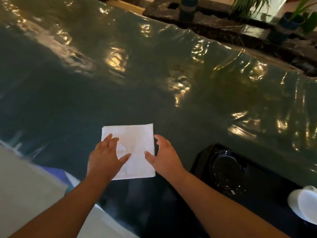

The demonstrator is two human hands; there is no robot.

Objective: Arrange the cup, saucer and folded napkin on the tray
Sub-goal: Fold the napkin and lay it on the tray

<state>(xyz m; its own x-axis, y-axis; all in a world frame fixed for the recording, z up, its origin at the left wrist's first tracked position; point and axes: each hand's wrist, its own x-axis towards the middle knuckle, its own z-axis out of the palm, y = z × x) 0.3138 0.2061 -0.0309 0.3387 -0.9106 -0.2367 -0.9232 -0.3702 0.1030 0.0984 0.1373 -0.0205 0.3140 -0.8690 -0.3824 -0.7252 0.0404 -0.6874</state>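
Note:
A white napkin [135,143] lies flat on the dark green table cover, roughly square. My left hand [104,157] rests over its left half with fingers spread. My right hand [163,157] hovers at its right edge, fingers apart, thumb touching the paper. A black tray [267,179] sits to the right, and a black saucer [226,170] lies on it. At the right edge of the view, a white cup [305,203] lies tipped on its side by the tray's near end.
The shiny green plastic cover [154,74] spreads wrinkled over the whole table. Potted plants [188,7] stand on a dark ledge beyond the far edge. The table's near-left edge drops off to a pale floor [25,186].

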